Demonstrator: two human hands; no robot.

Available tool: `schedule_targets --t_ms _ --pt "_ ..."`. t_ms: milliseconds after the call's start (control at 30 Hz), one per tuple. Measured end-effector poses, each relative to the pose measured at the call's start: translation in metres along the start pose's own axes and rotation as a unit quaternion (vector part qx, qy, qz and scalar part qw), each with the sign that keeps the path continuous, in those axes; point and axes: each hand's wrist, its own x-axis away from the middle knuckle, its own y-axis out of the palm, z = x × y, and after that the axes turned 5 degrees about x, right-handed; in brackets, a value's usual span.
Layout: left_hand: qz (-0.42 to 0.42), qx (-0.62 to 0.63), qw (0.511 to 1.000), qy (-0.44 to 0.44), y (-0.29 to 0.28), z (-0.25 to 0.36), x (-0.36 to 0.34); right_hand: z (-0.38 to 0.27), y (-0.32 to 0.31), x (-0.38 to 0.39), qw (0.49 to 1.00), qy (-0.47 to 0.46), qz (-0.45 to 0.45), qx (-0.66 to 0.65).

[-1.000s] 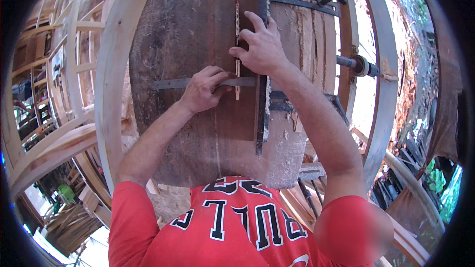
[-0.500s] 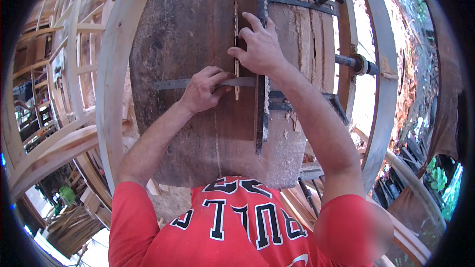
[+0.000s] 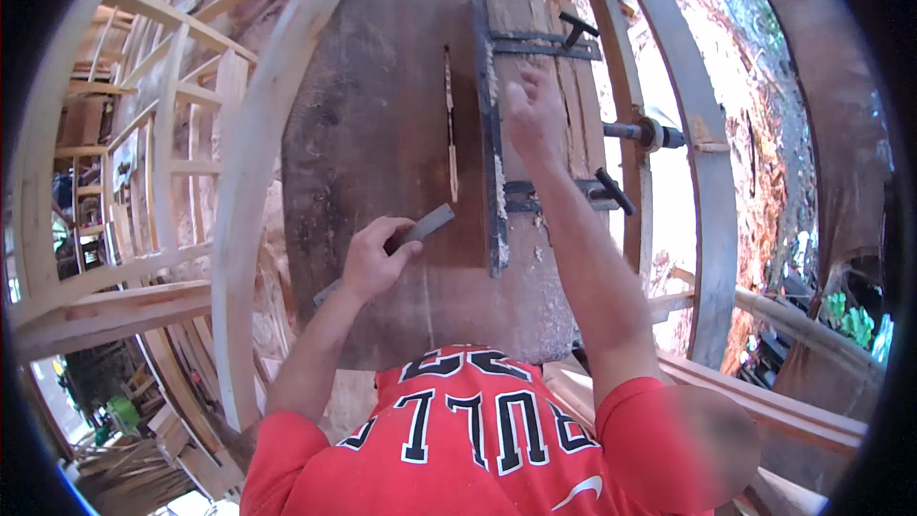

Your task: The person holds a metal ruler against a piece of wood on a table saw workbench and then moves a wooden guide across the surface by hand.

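My left hand (image 3: 377, 253) is closed round a grey metal ruler (image 3: 435, 222), held slantwise over the worn wooden tabletop (image 3: 382, 124). The ruler's far end points toward a narrow slot (image 3: 451, 124) in the top; its other end shows by my wrist. My right hand (image 3: 537, 119) is over the boards just right of the dark straight fence (image 3: 490, 143), its fingers curled in and slightly blurred. I see nothing in it. It is between a far metal clamp (image 3: 549, 46) and a near metal clamp (image 3: 564, 195), apart from both handles.
A shaft with a round collar (image 3: 652, 134) sticks out at the table's right. Pale timber beams (image 3: 250, 162) flank the table on the left, and another beam (image 3: 712, 182) on the right. Sawdust (image 3: 564, 296) lies along the fence and boards. Stacked wood (image 3: 143, 449) is at the lower left.
The ruler has left its place across the slot against the fence and come nearer me, turned slantwise in my left hand. My right hand has moved off the slot and fence to the right, its fingers curling.
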Motion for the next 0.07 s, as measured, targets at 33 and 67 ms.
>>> schedule_targets --t_ms 33,67 --pt "0.029 0.012 0.999 -0.013 -0.0025 0.0093 0.0097 -0.0017 -0.0091 0.0077 0.999 0.033 -0.013 0.032" --pt "0.04 0.01 0.999 -0.003 -0.0086 0.0154 0.0176 -0.0029 -0.0159 0.0145 0.995 0.065 -0.026 0.065"
